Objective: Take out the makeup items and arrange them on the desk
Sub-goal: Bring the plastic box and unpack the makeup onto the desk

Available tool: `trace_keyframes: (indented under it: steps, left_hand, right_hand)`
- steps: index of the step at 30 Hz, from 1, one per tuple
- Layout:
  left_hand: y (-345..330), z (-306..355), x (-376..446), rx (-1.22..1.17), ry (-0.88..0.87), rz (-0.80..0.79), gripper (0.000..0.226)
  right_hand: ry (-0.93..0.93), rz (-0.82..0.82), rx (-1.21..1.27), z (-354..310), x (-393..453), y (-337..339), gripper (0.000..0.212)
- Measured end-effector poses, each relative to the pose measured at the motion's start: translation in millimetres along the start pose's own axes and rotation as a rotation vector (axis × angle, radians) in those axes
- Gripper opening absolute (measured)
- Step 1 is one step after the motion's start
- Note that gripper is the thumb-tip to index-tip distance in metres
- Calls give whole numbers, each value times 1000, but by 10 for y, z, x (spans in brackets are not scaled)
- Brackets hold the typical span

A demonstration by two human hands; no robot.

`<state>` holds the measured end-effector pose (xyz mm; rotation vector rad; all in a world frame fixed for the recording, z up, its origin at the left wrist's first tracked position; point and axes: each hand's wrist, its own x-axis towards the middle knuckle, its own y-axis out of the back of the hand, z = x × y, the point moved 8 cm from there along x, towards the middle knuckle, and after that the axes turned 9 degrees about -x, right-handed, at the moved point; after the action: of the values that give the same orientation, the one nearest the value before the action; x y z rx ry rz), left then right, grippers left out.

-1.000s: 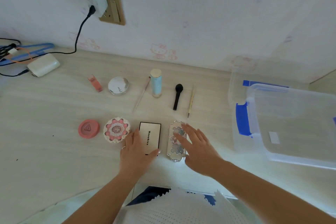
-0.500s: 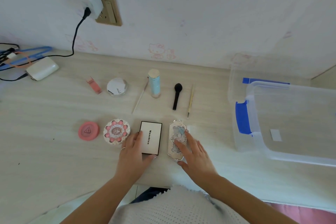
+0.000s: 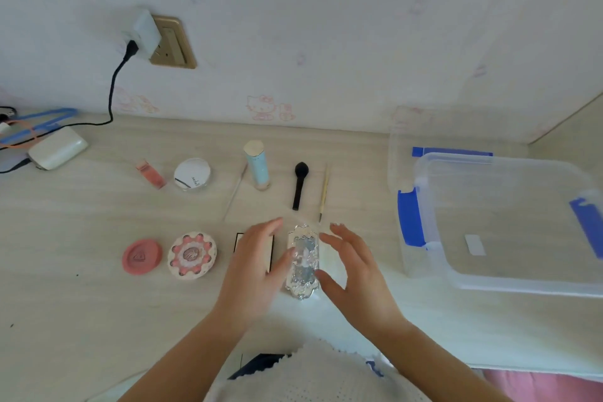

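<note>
Makeup lies in two rows on the pale desk (image 3: 81, 303). Back row: pink lip tube (image 3: 150, 174), white round compact (image 3: 192, 174), thin stick (image 3: 235, 192), upright blue bottle (image 3: 257, 165), black brush (image 3: 299, 184), slim pencil brush (image 3: 323, 194). Front row: pink round compact (image 3: 142, 256), flower-patterned compact (image 3: 192, 254), white palette (image 3: 270, 253) mostly hidden, ornate silver palette (image 3: 303, 266). My left hand (image 3: 257, 268) hovers over the white palette, its thumb at the silver palette's left edge. My right hand (image 3: 354, 274) flanks its right side, fingers spread, thumb near the edge.
A clear plastic box (image 3: 509, 225) with blue latches stands at the right, its lid behind it. A white charger (image 3: 57, 147) and cables lie at the far left, plugged into a wall socket (image 3: 169, 42). The desk's front edge is just below my arms.
Both hands have lifted off the palettes and shifted right. They now sit either side of the silver palette, fingers spread; the left one has left the white palette's left edge.
</note>
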<state>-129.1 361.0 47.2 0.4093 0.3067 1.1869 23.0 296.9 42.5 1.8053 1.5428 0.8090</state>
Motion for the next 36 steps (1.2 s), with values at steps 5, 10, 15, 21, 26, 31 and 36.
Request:
trace_keyframes:
  steps: [5,10,15,21,26,31,36]
  left_hand:
    - [-211,740,436,-250,-32,-16,22]
    - [-544,1134,756,-335,-53,-9,17]
    - [-938,1304,944,-319,-18,9,15]
    - [-1318,1393,1263,-310,32,74,17]
    - [-1584,1226,1735,-213,229,87,19]
    - [-1826,905,2029,-251,503,-25,51]
    - [-2062,730,2021,-343,684,-92,72]
  right_hand:
    - [-20,172,174,-22,73,858,33]
    - [-43,246,141,321,132,1580,30]
    - [-79,285,18,820,185,2125,32]
    - [-86,288,-14,1498,420,2653,29]
    - [-257,230,-104,2404,875,3008,33]
    - [-579,94,150,3259,1211,2959,47]
    - [-775,-149,251,3756,1247,2553,67]
